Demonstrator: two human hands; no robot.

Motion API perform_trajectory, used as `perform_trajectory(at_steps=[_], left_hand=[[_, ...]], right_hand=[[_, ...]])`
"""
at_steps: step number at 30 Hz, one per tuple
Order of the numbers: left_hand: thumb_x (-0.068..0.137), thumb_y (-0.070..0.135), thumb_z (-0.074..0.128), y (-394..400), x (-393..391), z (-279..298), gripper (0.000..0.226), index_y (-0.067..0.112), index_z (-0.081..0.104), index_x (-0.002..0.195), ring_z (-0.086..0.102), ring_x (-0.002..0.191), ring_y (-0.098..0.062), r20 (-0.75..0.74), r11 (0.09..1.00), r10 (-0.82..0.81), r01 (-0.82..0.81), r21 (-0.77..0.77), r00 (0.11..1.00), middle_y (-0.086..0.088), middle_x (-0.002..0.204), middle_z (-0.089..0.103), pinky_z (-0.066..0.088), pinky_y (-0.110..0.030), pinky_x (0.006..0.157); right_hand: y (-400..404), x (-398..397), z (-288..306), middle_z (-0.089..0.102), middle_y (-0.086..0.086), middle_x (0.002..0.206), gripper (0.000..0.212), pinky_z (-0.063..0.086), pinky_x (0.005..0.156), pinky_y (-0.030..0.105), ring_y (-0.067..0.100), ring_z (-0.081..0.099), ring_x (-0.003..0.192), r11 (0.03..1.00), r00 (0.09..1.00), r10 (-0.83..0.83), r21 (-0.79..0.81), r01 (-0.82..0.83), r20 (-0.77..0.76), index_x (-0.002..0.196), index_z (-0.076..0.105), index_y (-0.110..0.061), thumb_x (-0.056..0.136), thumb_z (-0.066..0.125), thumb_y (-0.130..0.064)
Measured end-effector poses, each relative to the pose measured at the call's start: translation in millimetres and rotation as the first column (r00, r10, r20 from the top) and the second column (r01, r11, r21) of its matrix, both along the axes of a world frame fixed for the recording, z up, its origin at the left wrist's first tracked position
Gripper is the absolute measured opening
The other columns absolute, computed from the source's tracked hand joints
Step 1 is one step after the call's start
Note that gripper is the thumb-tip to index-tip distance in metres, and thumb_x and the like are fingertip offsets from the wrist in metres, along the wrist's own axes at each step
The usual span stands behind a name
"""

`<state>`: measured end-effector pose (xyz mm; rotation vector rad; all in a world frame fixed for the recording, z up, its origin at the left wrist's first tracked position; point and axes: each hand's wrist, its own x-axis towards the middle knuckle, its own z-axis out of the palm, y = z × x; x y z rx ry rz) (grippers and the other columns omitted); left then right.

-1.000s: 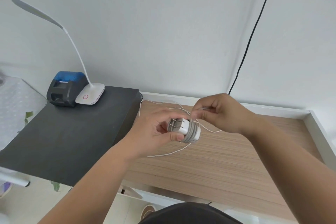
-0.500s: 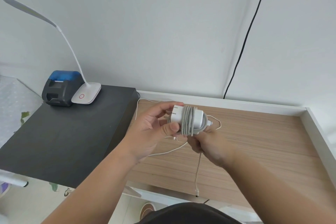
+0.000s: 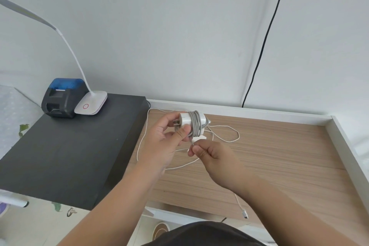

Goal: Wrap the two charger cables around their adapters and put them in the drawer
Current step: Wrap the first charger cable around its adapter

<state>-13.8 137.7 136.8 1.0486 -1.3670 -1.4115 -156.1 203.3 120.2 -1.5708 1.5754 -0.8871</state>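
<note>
Left hand grips the rigid, light adapter by its plug end; right hand pinches the limp, springy cable near the coils.

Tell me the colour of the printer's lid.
Blue, on a black body: the printer sits beside the lamp base, seen in the head view.

The right hand has swung from above the white, cable-wound adapter to below it, now pinching the grey cable's tail, which dangles free.
</note>
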Motion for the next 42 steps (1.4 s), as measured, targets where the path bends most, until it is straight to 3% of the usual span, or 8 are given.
perform_trajectory(at_steps=[10,21,25,28,32,34,37,42], left_hand=[[0.088,0.019,0.070,3,-11,-24,0.030,0.027,0.062,0.115,0.066,0.070,-0.008,0.171,0.996,0.062,-0.048,-0.081,0.983,0.005,0.101,0.069,0.054,-0.025,0.071],[0.076,0.020,0.082,-5,20,-29,0.046,0.048,0.064,0.107,0.064,0.076,-0.013,0.443,0.951,-0.085,0.206,-0.233,0.892,0.013,0.097,0.060,0.053,-0.024,0.072],[0.074,0.020,0.083,-2,21,-20,0.043,0.041,0.069,0.109,0.061,0.082,-0.004,0.503,0.921,-0.160,0.312,-0.234,0.849,0.010,0.097,0.062,0.049,-0.019,0.078],[0.073,0.024,0.083,2,25,-11,0.043,0.032,0.071,0.114,0.061,0.091,-0.006,0.509,0.902,-0.207,0.365,-0.231,0.835,0.008,0.100,0.066,0.048,-0.018,0.083],[0.073,0.016,0.084,7,30,-1,0.042,0.025,0.072,0.112,0.063,0.091,-0.007,0.380,0.902,-0.332,0.408,-0.139,0.863,0.005,0.100,0.068,0.051,-0.023,0.084],[0.069,0.019,0.085,10,32,3,0.043,0.024,0.073,0.110,0.063,0.089,-0.009,0.264,0.904,-0.397,0.424,-0.051,0.879,0.002,0.100,0.069,0.054,-0.029,0.082],[0.062,0.033,0.087,11,36,6,0.050,0.025,0.072,0.110,0.062,0.086,-0.009,0.163,0.889,-0.448,0.457,-0.025,0.879,0.002,0.097,0.070,0.054,-0.027,0.080],[0.057,0.043,0.089,16,30,9,0.052,0.028,0.074,0.104,0.063,0.089,-0.009,-0.088,0.903,-0.429,0.429,-0.025,0.899,0.006,0.099,0.072,0.054,-0.026,0.079]], right_hand=[[-1,-7,13,0.044,-0.007,0.051,0.026,0.033,0.050,0.014,0.004,0.042,0.049,0.996,0.980,0.033,0.092,-0.015,-0.197,0.090,0.068,-0.023,0.099,0.044,-0.027],[-12,-38,56,0.064,-0.002,0.080,0.023,0.046,0.069,0.033,0.018,0.048,0.072,0.967,0.763,0.222,0.039,-0.250,-0.608,0.095,0.064,-0.026,0.097,0.044,-0.036],[-24,-48,70,0.056,-0.010,0.064,0.020,0.047,0.066,0.032,0.009,0.047,0.062,0.953,0.764,0.204,-0.054,-0.297,-0.612,0.092,0.068,-0.026,0.096,0.049,-0.033],[-34,-58,65,0.052,-0.009,0.054,0.013,0.039,0.055,0.020,0.005,0.045,0.050,0.949,0.843,0.224,-0.086,-0.302,-0.489,0.084,0.071,-0.026,0.091,0.061,-0.031],[-40,-63,44,0.069,-0.003,0.072,0.005,0.044,0.066,0.023,0.006,0.054,0.064,0.962,0.962,0.272,-0.022,-0.273,-0.018,0.081,0.076,-0.023,0.084,0.072,-0.024],[-39,-60,37,0.073,0.005,0.081,0.008,0.049,0.075,0.030,0.012,0.062,0.076,0.962,0.950,0.273,-0.031,-0.272,0.153,0.083,0.076,-0.015,0.084,0.071,-0.021],[-32,-52,29,0.065,-0.009,0.057,0.015,0.044,0.058,0.011,-0.002,0.056,0.055,0.966,0.916,0.249,-0.017,-0.257,0.315,0.082,0.069,0.000,0.091,0.061,-0.008],[-19,-29,-1,0.040,0.007,0.053,0.023,0.023,0.046,0.023,0.014,0.030,0.047,0.975,0.884,0.152,0.078,-0.207,0.442,0.064,0.064,-0.012,0.082,0.061,-0.027]])
